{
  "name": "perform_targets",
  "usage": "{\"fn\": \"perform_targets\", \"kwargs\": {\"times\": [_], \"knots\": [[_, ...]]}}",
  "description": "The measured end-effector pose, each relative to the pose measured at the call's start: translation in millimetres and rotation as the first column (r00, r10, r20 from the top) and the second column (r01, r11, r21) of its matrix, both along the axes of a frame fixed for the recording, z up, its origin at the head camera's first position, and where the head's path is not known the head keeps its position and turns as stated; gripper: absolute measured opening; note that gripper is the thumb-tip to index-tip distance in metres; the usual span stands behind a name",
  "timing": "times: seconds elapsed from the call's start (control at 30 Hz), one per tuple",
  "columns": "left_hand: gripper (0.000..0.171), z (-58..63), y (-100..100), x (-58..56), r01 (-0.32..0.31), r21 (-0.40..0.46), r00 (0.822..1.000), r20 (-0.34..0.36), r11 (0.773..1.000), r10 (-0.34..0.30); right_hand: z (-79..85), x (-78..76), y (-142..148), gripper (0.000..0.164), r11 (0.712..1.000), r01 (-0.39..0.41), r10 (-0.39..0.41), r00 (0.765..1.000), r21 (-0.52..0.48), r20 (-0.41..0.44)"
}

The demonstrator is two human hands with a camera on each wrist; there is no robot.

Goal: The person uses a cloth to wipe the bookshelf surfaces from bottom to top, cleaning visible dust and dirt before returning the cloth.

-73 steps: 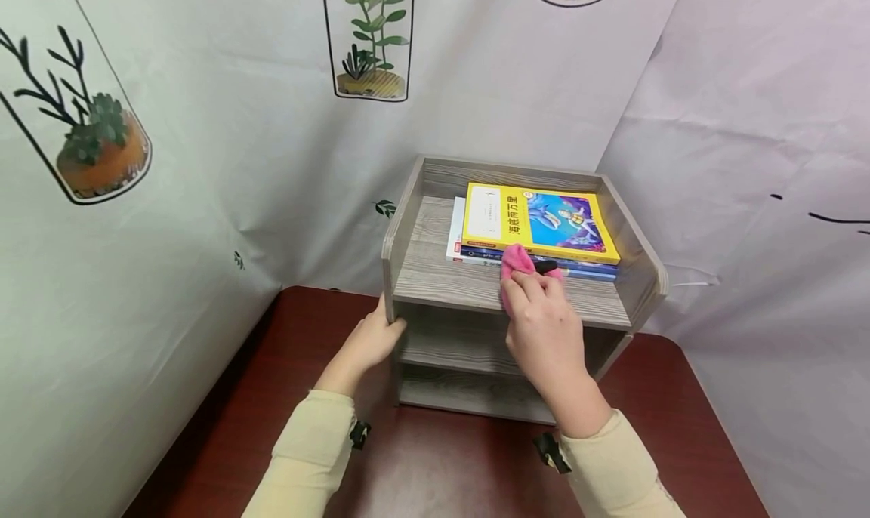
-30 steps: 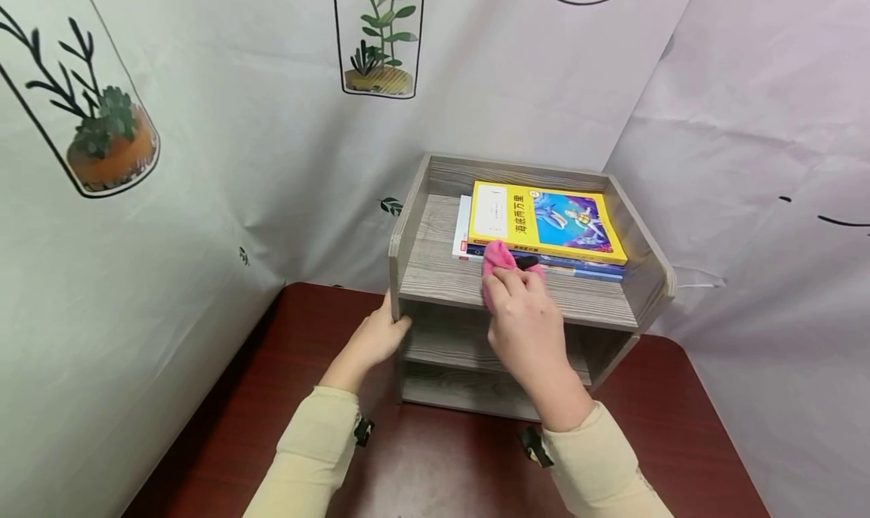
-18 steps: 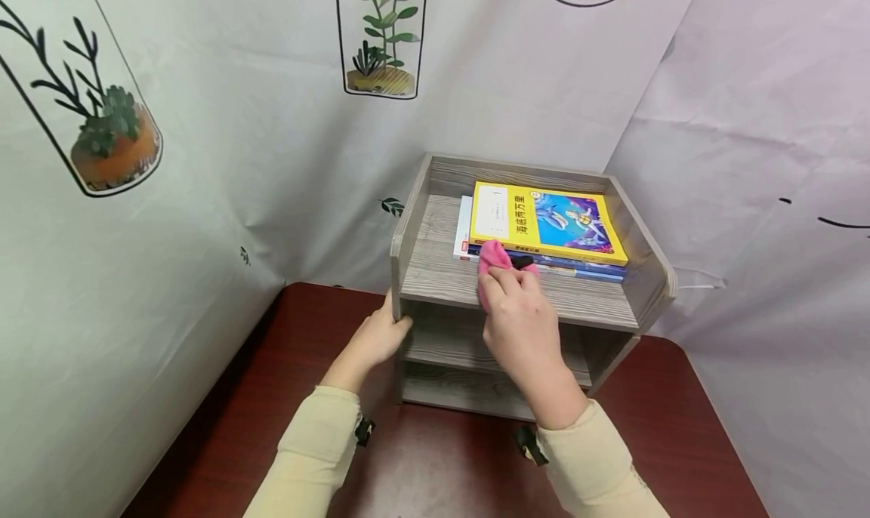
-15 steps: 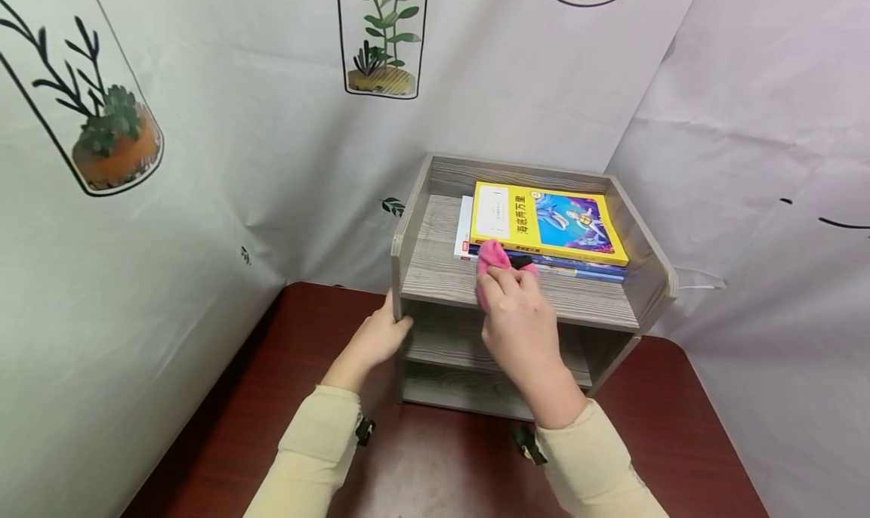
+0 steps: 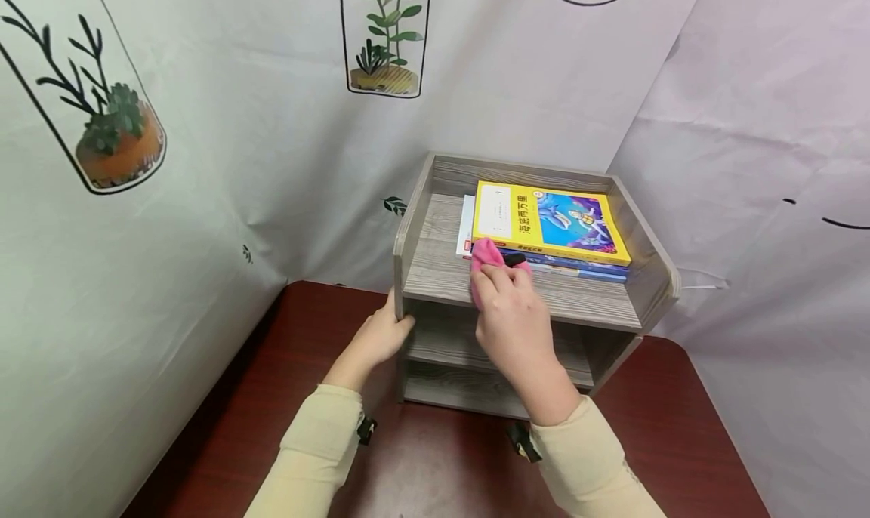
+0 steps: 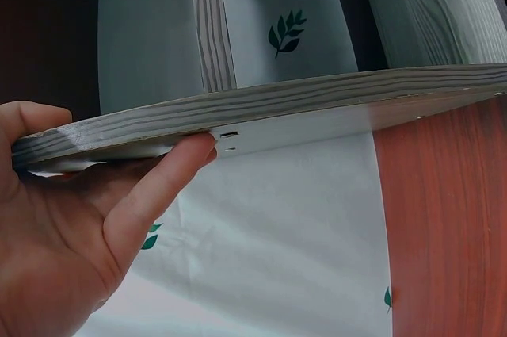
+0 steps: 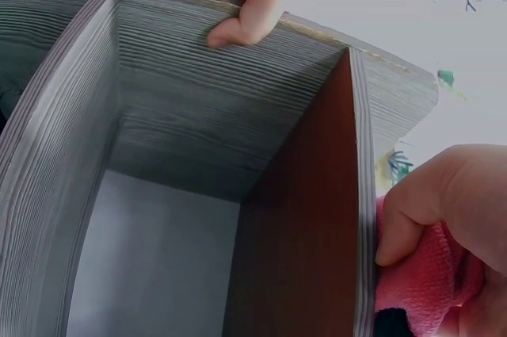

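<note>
A grey wood-grain desktop shelf (image 5: 448,359) stands on a dark red table. My left hand (image 5: 381,333) grips the edge of its left side panel (image 6: 285,97), the thumb inside and the fingers along the outer face. With my right hand (image 5: 516,322) I hold a bunched pink cloth (image 5: 484,255) with a black patch (image 5: 515,260) on the top board (image 5: 435,265), right at its front edge. Just behind the cloth lies a stack of books, a yellow book (image 5: 506,212) uppermost. In the right wrist view the pink cloth (image 7: 420,281) shows under the curled fingers.
Two lower compartments open to the front beneath the top board. The table (image 5: 421,465) reaches out on both sides of the shelf. White sheeting (image 5: 272,125) printed with plants hangs behind and on both sides. Black straps (image 5: 367,430) sit at both wrists.
My right hand has slid leftward along the front of the top board with the pink cloth. The left hand keeps its grip on the side panel. The view has shifted slightly.
</note>
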State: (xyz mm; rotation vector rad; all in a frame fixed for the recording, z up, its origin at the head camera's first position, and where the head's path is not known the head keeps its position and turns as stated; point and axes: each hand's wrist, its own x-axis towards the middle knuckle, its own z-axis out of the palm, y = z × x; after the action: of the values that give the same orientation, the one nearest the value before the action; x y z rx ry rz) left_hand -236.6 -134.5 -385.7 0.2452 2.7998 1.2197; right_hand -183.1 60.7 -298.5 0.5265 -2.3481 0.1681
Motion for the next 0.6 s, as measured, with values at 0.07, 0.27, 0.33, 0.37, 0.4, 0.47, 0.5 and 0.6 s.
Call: {"fn": "perform_targets", "kwargs": {"times": [0.07,0.27,0.33,0.37,0.4,0.47,0.5,0.6], "knots": [[0.067,-0.5,0.1,-0.6,0.002,0.002,1.0,0.004,1.0,-0.002,0.0,-0.4,-1.3,0.04,1.0,0.002,-0.002,1.0,0.002,0.01],[0.067,0.4,1.3,-0.3,0.007,0.004,1.0,0.009,1.0,-0.007,0.2,-0.8,-3.5,0.04,1.0,0.002,-0.002,1.0,0.0,0.003],[0.067,1.0,1.4,0.3,0.007,0.005,1.0,0.01,1.0,-0.007,0.2,-1.0,-4.3,0.04,1.0,-0.001,0.001,1.0,-0.001,-0.003],[0.067,1.4,1.4,0.7,0.006,0.005,1.0,0.008,1.0,-0.006,0.2,-1.2,-4.8,0.04,1.0,-0.003,0.003,1.0,-0.002,-0.005],[0.067,1.4,1.3,0.9,0.004,0.005,1.0,0.006,1.0,-0.004,0.3,-1.4,-5.5,0.041,1.0,-0.004,0.004,1.0,0.0,-0.005],[0.067,1.4,1.0,1.2,0.002,0.002,1.0,0.003,1.0,-0.002,0.1,-2.0,-6.8,0.041,1.0,-0.006,0.006,1.0,0.002,-0.006],[0.067,1.5,0.7,1.2,0.001,0.001,1.0,0.002,1.0,-0.001,0.1,-2.3,-7.4,0.04,1.0,-0.007,0.007,1.0,0.003,-0.006],[0.067,1.5,0.0,1.2,-0.001,-0.001,1.0,-0.003,1.0,0.001,0.2,-2.8,-9.4,0.04,1.0,-0.012,0.012,1.0,0.002,-0.002]]}}
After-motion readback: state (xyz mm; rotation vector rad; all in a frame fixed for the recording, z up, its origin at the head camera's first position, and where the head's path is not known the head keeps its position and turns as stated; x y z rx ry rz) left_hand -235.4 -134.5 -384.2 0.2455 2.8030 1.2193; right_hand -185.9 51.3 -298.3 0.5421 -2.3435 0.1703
